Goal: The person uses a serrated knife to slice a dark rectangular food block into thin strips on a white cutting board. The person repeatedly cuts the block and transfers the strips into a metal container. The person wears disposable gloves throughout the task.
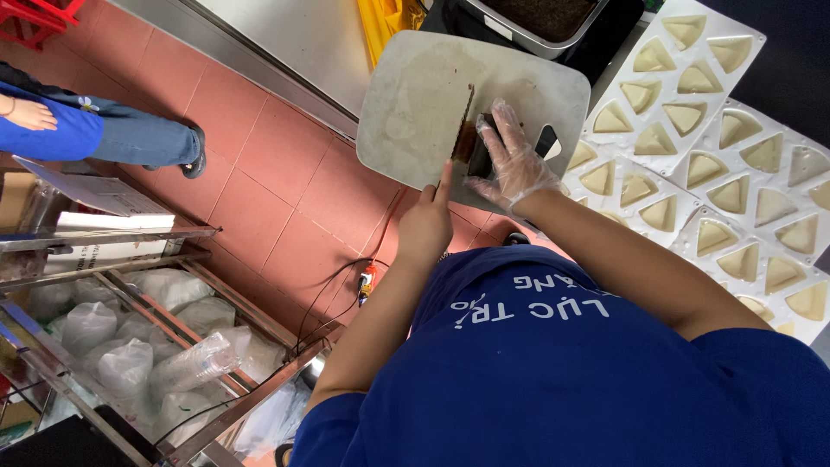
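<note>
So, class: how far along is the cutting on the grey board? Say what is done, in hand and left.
Done: the white mould trays beside the board already hold pale triangular pieces. In hand: the left hand presses a serrated knife into the dark block, held by the gloved right hand on the grey board. Left: no cut slices show yet.

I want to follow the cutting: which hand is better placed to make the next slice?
Probably the left hand: it holds the knife, blade against the dark block on the cutting board. The gloved right hand lies on that block.
</note>
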